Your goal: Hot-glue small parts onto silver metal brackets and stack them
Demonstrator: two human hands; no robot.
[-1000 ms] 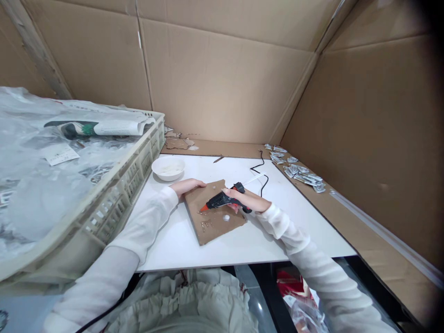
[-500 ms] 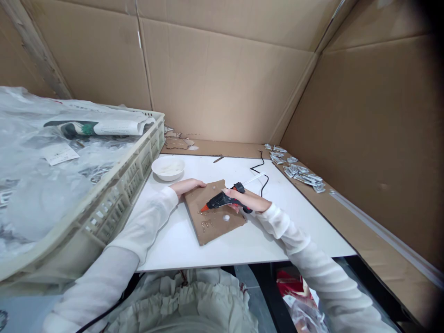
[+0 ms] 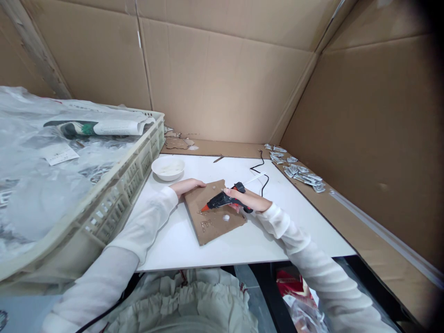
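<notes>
In my right hand (image 3: 248,199) is a black hot glue gun (image 3: 222,200) with an orange nozzle and a white glue stick (image 3: 255,177) standing out of its back. Its tip points down at a brown cardboard piece (image 3: 218,233), at or just over the surface. Clear glue lines (image 3: 206,225) and a whitish blob (image 3: 226,218) lie on that cardboard. My left hand (image 3: 189,186) grips the cardboard's upper left edge; its thumb and fingers are partly hidden.
A white bowl (image 3: 168,168) stands behind my left hand. To the left, a cream plastic crate (image 3: 138,157) holds plastic bags. Several small silvery packets (image 3: 301,175) lie along the right ledge. A black cord (image 3: 264,185) crosses the white tabletop (image 3: 294,222). Cardboard walls enclose the back and right.
Hardly anything differs. The glue gun's tip has shifted very slightly to the right, while both hands keep their hold.
</notes>
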